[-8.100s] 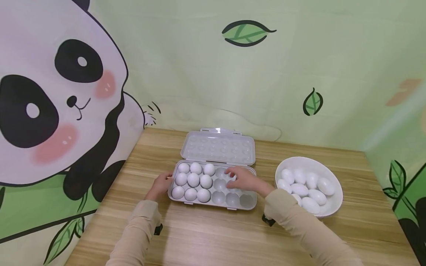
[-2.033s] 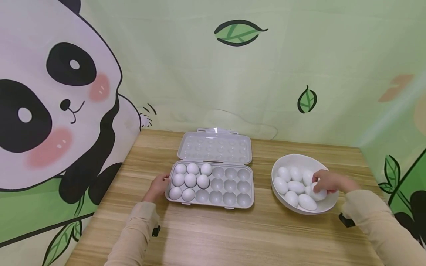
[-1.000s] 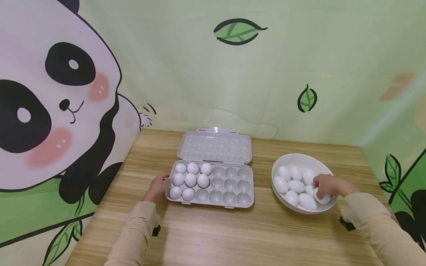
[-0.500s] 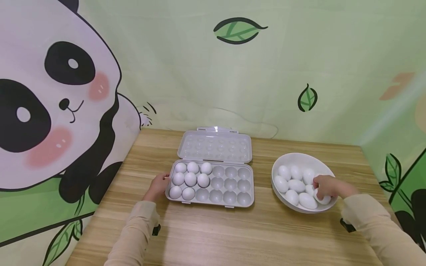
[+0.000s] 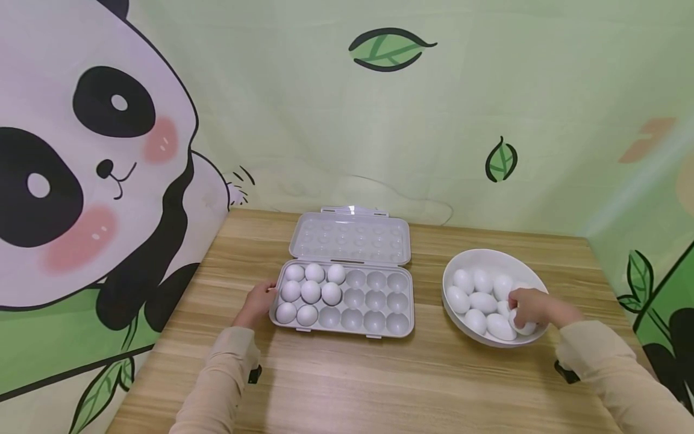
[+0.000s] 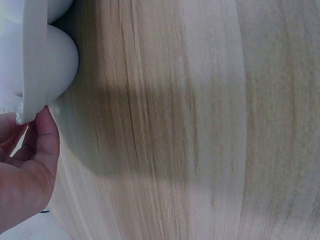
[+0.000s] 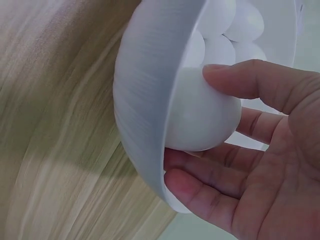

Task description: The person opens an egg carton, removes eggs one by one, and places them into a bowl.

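Desk point(image 5: 347, 386): light brown wood-grain surface, soft sheen towards the front. Rear wall covering point(image 5: 293, 120): pale green, lightly creased, two outlined leaves point(image 5: 386, 55). Left side: large printed panda point(image 5: 135, 187). Right side: further leaf prints point(image 5: 640, 277).

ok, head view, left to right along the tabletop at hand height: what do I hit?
Left hand → open egg carton → white bowl of eggs → right hand, overlapping the bowl's right side.
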`<state>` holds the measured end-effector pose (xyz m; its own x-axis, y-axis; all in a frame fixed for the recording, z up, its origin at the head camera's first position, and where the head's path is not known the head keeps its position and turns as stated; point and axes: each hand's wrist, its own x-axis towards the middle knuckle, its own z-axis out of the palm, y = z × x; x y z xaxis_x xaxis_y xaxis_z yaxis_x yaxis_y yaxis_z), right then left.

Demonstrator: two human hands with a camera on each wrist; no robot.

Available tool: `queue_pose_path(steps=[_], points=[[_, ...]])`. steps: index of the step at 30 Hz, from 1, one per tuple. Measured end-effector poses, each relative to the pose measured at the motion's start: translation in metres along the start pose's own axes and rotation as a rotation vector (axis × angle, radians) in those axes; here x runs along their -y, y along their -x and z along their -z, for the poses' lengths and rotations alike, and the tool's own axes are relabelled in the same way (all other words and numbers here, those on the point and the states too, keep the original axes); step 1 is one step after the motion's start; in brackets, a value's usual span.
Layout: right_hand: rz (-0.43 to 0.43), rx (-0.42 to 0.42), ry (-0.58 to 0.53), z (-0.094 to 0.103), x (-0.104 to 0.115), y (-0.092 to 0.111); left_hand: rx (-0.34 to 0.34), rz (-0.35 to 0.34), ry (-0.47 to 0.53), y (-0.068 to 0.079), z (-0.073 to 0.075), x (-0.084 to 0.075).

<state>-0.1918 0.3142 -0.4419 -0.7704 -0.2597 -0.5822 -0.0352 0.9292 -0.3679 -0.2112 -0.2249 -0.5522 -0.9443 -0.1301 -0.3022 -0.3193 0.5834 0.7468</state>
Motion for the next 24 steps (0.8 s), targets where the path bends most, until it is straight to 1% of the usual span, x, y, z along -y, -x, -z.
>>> queue_pose_path(steps=[11, 19, 24], points=[[0.023, -0.024, 0.043, -0.0028, -0.0011, -0.0011, -0.004, -0.006, 0.004, 0.0007, 0.0004, -0.0004], [0.013, -0.03, 0.069, -0.0051, -0.0026, -0.004, -0.003, -0.019, -0.008, 0.0004, 0.0007, 0.0004], [0.046, -0.05, 0.097, -0.0022, -0.0019, -0.0018, -0.003, -0.015, -0.003, 0.0008, 0.0007, 0.0005]])
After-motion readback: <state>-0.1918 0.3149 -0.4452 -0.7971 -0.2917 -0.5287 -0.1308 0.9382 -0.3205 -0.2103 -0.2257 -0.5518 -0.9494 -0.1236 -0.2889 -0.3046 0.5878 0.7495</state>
